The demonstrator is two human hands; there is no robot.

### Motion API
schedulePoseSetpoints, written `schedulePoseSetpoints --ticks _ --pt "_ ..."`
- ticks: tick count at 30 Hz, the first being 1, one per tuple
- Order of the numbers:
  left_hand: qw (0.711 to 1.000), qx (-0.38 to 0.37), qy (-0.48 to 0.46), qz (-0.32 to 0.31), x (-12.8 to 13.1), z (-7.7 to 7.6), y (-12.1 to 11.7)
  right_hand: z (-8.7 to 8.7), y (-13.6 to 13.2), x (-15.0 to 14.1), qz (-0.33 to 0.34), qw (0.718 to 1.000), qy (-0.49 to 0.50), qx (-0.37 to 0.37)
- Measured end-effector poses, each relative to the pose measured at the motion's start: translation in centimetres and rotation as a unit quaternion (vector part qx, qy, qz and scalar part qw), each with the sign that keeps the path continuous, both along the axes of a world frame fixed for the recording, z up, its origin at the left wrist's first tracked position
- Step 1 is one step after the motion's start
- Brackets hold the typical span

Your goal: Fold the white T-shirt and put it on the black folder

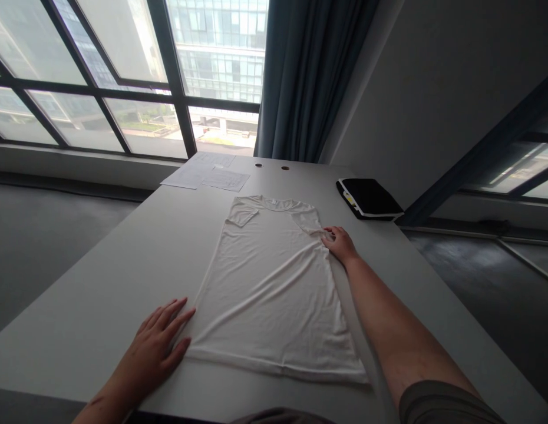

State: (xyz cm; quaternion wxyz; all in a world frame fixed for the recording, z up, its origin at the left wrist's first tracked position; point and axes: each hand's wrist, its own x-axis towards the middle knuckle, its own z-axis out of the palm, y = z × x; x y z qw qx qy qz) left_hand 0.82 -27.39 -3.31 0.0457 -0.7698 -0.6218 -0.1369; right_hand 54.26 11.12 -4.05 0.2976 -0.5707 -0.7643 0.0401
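Observation:
A white T-shirt lies flat and spread on the white table, its collar at the far end and its hem towards me. Its sleeves appear folded inward over the body. My left hand rests on the table with fingers spread, the fingertips touching the shirt's left edge near the hem. My right hand lies on the shirt's right edge just below the sleeve, with fingers on the cloth. It shows no clear grip.
Loose printed papers lie at the table's far end, beside two round holes in the top. A black folder sits at the far right. The table's side edges drop to a grey floor. Windows and a blue curtain stand beyond.

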Motion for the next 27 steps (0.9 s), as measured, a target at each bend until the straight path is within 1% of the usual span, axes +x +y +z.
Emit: schedulePoseSetpoints --ticks 3,5,7,8,10,12,15,18,20,22,25,27 --pt "1.0 0.001 -0.002 -0.007 -0.3 0.2 0.0 0.5 -2.5 -0.1 0.023 0.999 -0.032 0.033" --pt "1.0 0.002 -0.01 -0.014 -0.2 0.4 0.2 1.0 -4.6 -0.4 0.059 0.996 -0.052 0.044" --pt "0.999 0.003 -0.021 -0.026 0.2 0.5 0.9 1.4 -7.0 -0.9 0.099 0.992 -0.077 0.032" --pt "0.999 0.003 -0.025 -0.035 0.7 0.5 1.5 1.4 -8.2 -1.2 0.111 0.989 -0.093 0.016" --pt "0.998 0.0 -0.029 -0.058 2.2 0.8 3.0 1.2 -10.5 -1.9 0.116 0.983 -0.136 -0.036" --pt "0.996 -0.011 -0.026 -0.086 4.4 1.1 4.9 0.8 -12.7 -2.4 0.091 0.976 -0.18 -0.082" --pt "0.991 -0.023 -0.019 -0.132 7.8 1.7 8.0 0.2 -15.6 -2.6 0.056 0.968 -0.225 -0.095" --pt "0.988 -0.038 -0.006 -0.147 10.1 1.5 10.2 -0.2 -18.2 -1.8 0.059 0.962 -0.244 -0.107" --pt "0.988 -0.055 0.01 -0.146 10.6 1.0 11.0 -0.4 -19.5 -1.0 0.058 0.961 -0.242 -0.121" --pt "0.986 -0.065 0.022 -0.153 10.3 0.3 11.1 -0.6 -20.3 -0.2 0.059 0.963 -0.233 -0.124" --pt "0.983 -0.057 0.027 -0.173 9.4 -0.2 10.4 -0.7 -20.4 0.7 0.064 0.967 -0.214 -0.123" --pt "0.98 -0.052 0.03 -0.187 8.8 0.0 9.8 -0.6 -20.0 1.1 0.067 0.97 -0.2 -0.123"
